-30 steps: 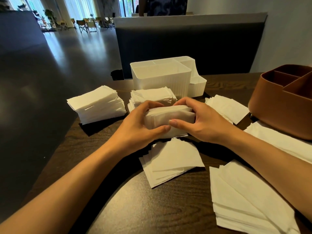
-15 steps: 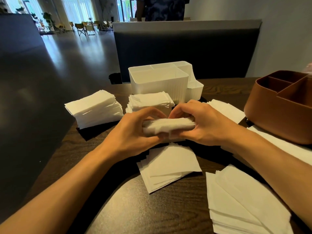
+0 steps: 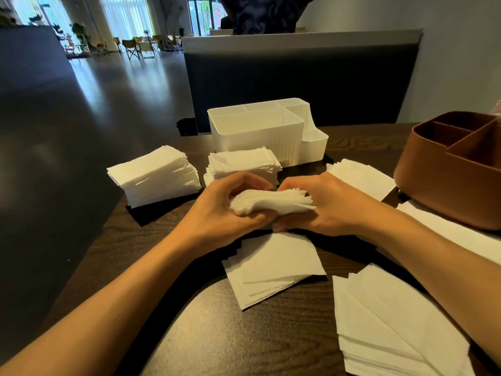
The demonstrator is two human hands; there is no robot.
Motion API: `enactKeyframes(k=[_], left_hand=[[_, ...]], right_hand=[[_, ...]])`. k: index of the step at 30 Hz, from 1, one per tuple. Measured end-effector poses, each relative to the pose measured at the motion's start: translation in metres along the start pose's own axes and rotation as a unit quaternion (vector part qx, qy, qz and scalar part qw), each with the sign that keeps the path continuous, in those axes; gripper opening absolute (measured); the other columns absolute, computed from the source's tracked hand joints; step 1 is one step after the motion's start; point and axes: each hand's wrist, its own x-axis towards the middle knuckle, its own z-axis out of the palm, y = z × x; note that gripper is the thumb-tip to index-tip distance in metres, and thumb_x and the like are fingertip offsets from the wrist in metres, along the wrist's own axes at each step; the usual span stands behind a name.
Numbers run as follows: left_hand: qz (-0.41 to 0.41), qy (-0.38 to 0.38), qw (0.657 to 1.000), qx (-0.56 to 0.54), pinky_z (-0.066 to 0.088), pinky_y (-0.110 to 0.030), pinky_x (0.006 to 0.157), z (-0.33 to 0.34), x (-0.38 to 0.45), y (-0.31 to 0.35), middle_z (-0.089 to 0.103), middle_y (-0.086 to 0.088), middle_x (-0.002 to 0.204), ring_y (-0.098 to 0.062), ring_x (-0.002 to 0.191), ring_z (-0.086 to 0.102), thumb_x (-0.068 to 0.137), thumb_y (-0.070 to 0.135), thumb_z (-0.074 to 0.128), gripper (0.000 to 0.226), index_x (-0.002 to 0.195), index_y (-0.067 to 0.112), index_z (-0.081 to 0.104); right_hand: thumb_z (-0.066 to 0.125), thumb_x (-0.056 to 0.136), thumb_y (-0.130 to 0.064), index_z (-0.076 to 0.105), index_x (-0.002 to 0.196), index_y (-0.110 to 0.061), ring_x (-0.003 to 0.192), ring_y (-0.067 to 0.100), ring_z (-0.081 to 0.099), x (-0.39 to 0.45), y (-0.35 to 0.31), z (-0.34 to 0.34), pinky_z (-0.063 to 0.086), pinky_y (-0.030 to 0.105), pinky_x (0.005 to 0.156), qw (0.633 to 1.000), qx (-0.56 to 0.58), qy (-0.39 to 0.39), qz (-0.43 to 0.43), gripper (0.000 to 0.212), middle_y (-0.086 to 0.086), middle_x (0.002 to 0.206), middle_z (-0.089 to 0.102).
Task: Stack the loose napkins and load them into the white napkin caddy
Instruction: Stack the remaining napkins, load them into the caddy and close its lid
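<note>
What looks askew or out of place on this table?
The napkin bundle gripped between left hand and right hand is bent, its edges fanned unevenly. The flat pile nearest the person is splayed, corners staggered. The white caddy looks empty.

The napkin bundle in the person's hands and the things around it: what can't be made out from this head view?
- Napkin bundle: its count and underside, covered by the left hand and right hand.
- White caddy: the compartment floors, hidden by its own walls.
- Brown caddy: cut off by the right edge.
- Near-right napkin pile: runs off the bottom edge.
</note>
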Motion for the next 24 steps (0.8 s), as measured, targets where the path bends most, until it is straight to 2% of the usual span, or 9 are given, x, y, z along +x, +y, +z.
enactKeyframes(k=[5, 7, 11, 16, 18, 21, 24], left_hand=[[-0.002, 0.016, 1.000, -0.006, 0.056, -0.019, 0.088, -0.004, 0.001, -0.002, 0.075, 0.013, 0.108, 0.000, 0.104, 0.069, 0.082, 0.022, 0.087, 0.038, 0.115, 0.025, 0.070], [-0.005, 0.025, 1.000, -0.008, 0.057, -0.021, 0.088, -0.005, 0.002, -0.004, 0.074, 0.014, 0.109, 0.001, 0.106, 0.068, 0.082, 0.025, 0.086, 0.037, 0.115, 0.026, 0.070], [-0.017, 0.039, 0.999, -0.007, 0.056, -0.022, 0.092, -0.005, 0.003, -0.007, 0.072, 0.018, 0.114, 0.003, 0.110, 0.065, 0.081, 0.034, 0.086, 0.039, 0.116, 0.030, 0.069], [-0.020, 0.036, 0.999, 0.002, 0.056, -0.027, 0.097, -0.006, 0.003, -0.007, 0.070, 0.018, 0.119, 0.004, 0.114, 0.063, 0.081, 0.039, 0.085, 0.043, 0.120, 0.031, 0.067], [-0.019, 0.036, 0.999, 0.005, 0.056, -0.025, 0.096, -0.005, 0.002, -0.006, 0.070, 0.018, 0.118, 0.005, 0.113, 0.063, 0.081, 0.038, 0.085, 0.043, 0.120, 0.030, 0.067], [-0.019, 0.036, 0.999, 0.003, 0.056, -0.022, 0.093, -0.004, 0.002, -0.005, 0.071, 0.016, 0.115, 0.004, 0.108, 0.065, 0.081, 0.034, 0.086, 0.042, 0.119, 0.028, 0.068], [-0.019, 0.032, 0.999, -0.001, 0.058, -0.022, 0.087, -0.003, 0.002, -0.005, 0.072, 0.015, 0.111, 0.002, 0.101, 0.068, 0.081, 0.033, 0.086, 0.042, 0.118, 0.027, 0.069]], right_hand=[[0.078, 0.078, -0.051, 0.066, 0.120, -0.035, 0.095, 0.001, 0.066, -0.002, 0.008, -0.009, 0.060, 0.031, 0.085, 1.000, -0.009, 0.014, 0.022, 0.047, -0.015, 0.107, 0.072], [0.073, 0.078, -0.055, 0.067, 0.115, -0.035, 0.092, 0.003, 0.067, -0.001, 0.007, -0.011, 0.059, 0.032, 0.084, 0.999, 0.011, 0.027, 0.030, 0.043, -0.013, 0.101, 0.073], [0.061, 0.072, -0.065, 0.067, 0.110, -0.034, 0.089, 0.013, 0.069, -0.002, 0.004, -0.013, 0.061, 0.035, 0.083, 0.997, 0.025, 0.048, 0.052, 0.050, -0.004, 0.093, 0.074], [0.039, 0.072, -0.078, 0.072, 0.106, -0.026, 0.085, 0.007, 0.065, -0.006, 0.001, -0.024, 0.059, 0.034, 0.077, 0.989, -0.142, 0.024, 0.026, 0.070, -0.010, 0.096, 0.072], [0.039, 0.077, -0.074, 0.072, 0.111, -0.028, 0.089, 0.008, 0.065, -0.007, -0.002, -0.026, 0.059, 0.035, 0.080, 0.986, -0.166, 0.013, 0.011, 0.066, -0.008, 0.102, 0.073], [0.055, 0.093, -0.049, 0.069, 0.123, -0.034, 0.094, 0.008, 0.066, -0.005, -0.003, -0.024, 0.058, 0.035, 0.085, 0.985, -0.174, -0.004, -0.013, 0.036, -0.010, 0.110, 0.074], [0.060, 0.095, -0.039, 0.069, 0.125, -0.033, 0.093, 0.010, 0.068, -0.004, -0.005, -0.019, 0.059, 0.034, 0.084, 0.988, -0.155, -0.002, -0.020, 0.032, -0.008, 0.109, 0.075]])
